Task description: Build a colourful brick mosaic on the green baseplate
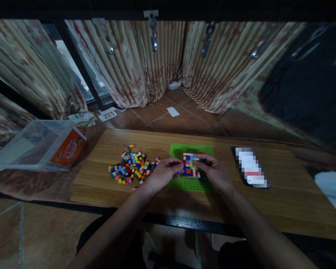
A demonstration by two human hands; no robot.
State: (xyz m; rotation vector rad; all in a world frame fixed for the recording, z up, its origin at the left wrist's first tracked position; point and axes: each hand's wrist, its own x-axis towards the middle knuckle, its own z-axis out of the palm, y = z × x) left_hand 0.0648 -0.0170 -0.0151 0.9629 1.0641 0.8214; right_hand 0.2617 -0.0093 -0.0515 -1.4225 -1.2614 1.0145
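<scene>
A green studded baseplate [179,186] lies on the wooden table, with a low build of multicoloured toy bricks [189,163] on it. My left hand [165,172] is at the build's left side, thumb and fingers pinched together. A small purple toy brick [182,172] shows at those fingertips. From the right, my right hand [215,170] reaches over the build. Its thumb and index finger are closed near each other on the build's upper right part; what lies between them is hidden. Left of the plate, a loose pile of small coloured bricks [133,167] is spread out, partly behind my left hand.
A phone-like dark object [252,168], its face blurred out, lies on the table [285,194] to the right. A clear plastic bin [42,145] with an orange label stands beyond the left end. Papers [173,111] lie on the tiled floor before the curtains [137,67].
</scene>
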